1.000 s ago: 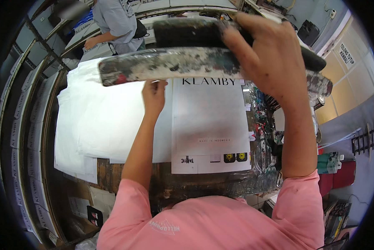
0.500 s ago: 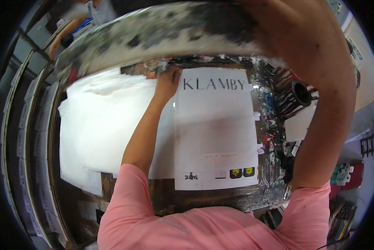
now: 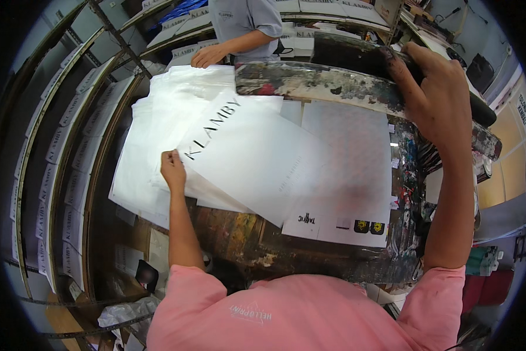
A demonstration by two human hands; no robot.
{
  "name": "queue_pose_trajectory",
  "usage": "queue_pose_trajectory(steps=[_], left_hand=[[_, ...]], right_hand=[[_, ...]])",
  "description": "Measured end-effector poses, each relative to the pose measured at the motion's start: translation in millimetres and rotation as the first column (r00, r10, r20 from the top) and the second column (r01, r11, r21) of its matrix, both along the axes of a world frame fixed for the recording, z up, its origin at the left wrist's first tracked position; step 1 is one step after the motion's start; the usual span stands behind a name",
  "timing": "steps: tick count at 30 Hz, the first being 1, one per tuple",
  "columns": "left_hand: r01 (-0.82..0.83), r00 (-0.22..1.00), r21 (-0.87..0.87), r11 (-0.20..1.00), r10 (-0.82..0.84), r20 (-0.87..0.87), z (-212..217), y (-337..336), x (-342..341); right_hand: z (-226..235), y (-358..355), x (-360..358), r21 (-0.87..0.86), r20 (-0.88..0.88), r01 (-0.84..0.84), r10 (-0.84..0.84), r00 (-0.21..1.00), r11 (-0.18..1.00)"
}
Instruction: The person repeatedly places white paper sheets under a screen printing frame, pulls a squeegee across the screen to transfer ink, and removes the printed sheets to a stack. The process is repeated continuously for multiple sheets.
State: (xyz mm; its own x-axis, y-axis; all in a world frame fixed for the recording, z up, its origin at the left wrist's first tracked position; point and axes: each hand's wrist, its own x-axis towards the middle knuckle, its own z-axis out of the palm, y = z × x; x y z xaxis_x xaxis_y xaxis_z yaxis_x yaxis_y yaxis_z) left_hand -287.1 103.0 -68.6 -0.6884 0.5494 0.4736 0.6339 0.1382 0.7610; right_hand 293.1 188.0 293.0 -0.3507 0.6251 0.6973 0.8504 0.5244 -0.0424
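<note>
Printed sheet (image 3: 245, 155): one, in left fingers (image 3: 171, 156) | frame (image 3: 321, 80): one, in right fingers (image 3: 428, 58)

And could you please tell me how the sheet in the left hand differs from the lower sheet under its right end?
The held sheet slants, pinched by the left hand; the lower sheet lies roughly square on the table, with neither hand on it.
The held sheet bears large dark lettering toward its left end; the lower sheet shows small black-and-yellow squares along its near edge.
Both are whitish.
</note>
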Motion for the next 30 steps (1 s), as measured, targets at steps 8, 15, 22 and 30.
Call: queue_pose_trajectory(steps=[8, 15, 22, 30], left_hand=[[-0.415, 0.823, -0.068, 0.907, 0.342, -0.453, 54, -12, -43], [0.471, 0.353, -0.723, 0.506, -0.859, -0.371, 33, -74, 243], [0.657, 0.261, -0.684, 0.317, -0.947, -0.187, 44, -29, 414], [0.716, 0.183, -0.657, 0.234, -0.972, -0.147, 34, -18, 491]], right_hand=[[-1, -2, -4, 0.151, 0.046, -0.043, 0.036, 0.998, 0.988], [14, -5, -9, 0.016, 0.041, -0.016, 0.015, 0.999, 1.0], [27, 8, -3, -0.014, 0.063, -0.003, 0.004, 0.998, 1.0], [1, -12, 33, 0.004, 0.061, -0.11, 0.11, 0.992, 0.994]])
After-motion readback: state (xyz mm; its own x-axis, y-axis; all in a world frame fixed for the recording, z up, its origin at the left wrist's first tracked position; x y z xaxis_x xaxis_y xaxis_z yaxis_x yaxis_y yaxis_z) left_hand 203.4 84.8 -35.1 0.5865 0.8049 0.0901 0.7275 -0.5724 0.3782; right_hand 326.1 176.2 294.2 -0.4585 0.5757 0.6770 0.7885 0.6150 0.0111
